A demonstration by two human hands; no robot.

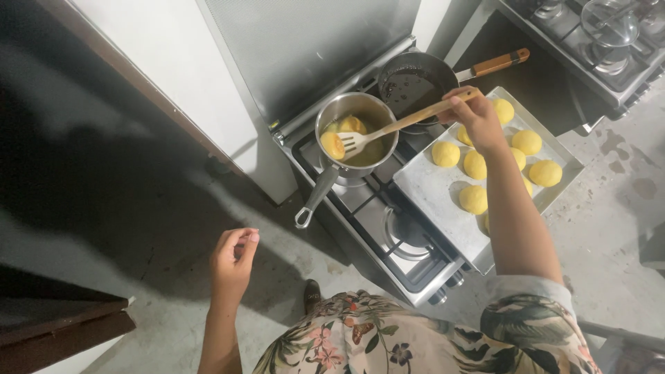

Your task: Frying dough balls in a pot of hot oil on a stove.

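Note:
My right hand (474, 114) grips the handle of a wooden slotted spatula (395, 128), whose head reaches into a steel saucepan (332, 111) on the stove. Yellow dough balls (333, 145) sit in the oil inside that saucepan, one beside the spatula head. Just under my right arm, a metal tray (433, 194) holds several raw yellow dough balls (475, 199). My left hand (233, 260) hangs free over the floor, away from the stove, fingers loosely curled with nothing in them.
A dark pan (412, 86) with an orange handle stands behind the saucepan. The gas stove (388, 228) has its lid raised against the wall. A second stove with a glass lid (609, 24) is at the top right. Grey concrete floor lies below.

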